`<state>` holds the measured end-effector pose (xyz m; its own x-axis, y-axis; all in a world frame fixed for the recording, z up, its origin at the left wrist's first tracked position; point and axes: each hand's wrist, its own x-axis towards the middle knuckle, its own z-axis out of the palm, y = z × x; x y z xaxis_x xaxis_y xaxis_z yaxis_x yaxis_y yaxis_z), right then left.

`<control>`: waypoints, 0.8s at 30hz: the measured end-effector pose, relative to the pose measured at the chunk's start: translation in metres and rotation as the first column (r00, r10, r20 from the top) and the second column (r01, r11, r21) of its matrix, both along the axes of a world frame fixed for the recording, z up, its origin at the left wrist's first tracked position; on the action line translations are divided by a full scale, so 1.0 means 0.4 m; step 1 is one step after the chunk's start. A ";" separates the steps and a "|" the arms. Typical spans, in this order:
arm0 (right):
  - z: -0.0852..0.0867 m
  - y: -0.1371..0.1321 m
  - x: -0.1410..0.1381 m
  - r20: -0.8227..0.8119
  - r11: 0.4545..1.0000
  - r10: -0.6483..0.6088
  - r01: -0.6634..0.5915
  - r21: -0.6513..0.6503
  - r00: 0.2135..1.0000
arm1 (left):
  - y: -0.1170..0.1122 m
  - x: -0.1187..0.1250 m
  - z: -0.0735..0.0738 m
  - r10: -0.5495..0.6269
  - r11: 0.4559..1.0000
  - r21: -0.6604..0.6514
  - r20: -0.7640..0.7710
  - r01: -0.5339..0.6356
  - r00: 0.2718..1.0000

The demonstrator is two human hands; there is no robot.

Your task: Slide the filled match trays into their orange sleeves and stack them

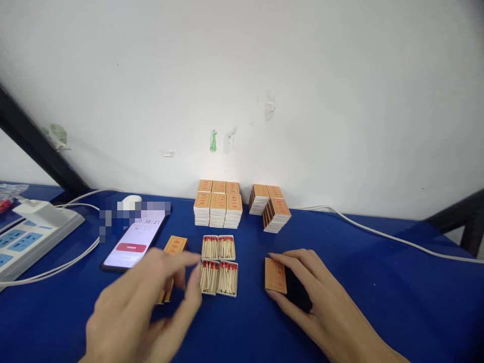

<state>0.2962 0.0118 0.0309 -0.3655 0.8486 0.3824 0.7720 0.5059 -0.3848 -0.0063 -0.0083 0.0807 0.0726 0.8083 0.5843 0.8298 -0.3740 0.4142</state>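
Right hand (302,287) lay half-curled over a matchbox (276,275) on the blue desk (378,282), fingertips on its top and thumb at its near edge, at 3 o'clock from four open match trays (219,264). Left hand (151,307), blurred, fingers loosely spread and holding nothing, hovered by the trays' 9 o'clock side. Matchbox looked light, thin card, crushable; best pinched by its long sides.
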 end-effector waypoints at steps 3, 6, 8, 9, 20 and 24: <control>-0.001 0.004 0.007 0.023 1.000 -0.009 0.009 -0.001 1.000 | 0.066 -0.047 0.016 0.116 0.990 0.087 -0.072 -0.110 0.991; -0.004 0.009 0.011 0.037 1.000 -0.019 0.019 0.010 0.999 | 0.108 -0.085 0.021 0.150 0.986 -0.062 -0.056 -0.154 0.987; -0.005 0.011 0.012 0.035 0.999 -0.025 0.024 0.037 0.999 | 0.120 -0.099 0.021 0.165 0.975 -0.142 -0.045 -0.169 0.985; -0.004 0.011 0.011 0.031 0.998 -0.029 0.027 0.058 0.999 | 0.122 -0.103 0.021 0.170 0.971 -0.165 -0.042 -0.175 0.985; 0.048 -0.036 -0.039 0.148 0.946 0.258 -0.281 0.163 0.955 | 0.118 -0.100 0.003 0.174 0.944 -0.233 -0.254 -0.235 0.952; 0.052 -0.047 -0.067 0.266 0.920 0.343 -0.380 0.099 0.901 | 0.115 -0.099 -0.004 0.176 0.934 -0.259 -0.261 -0.244 0.949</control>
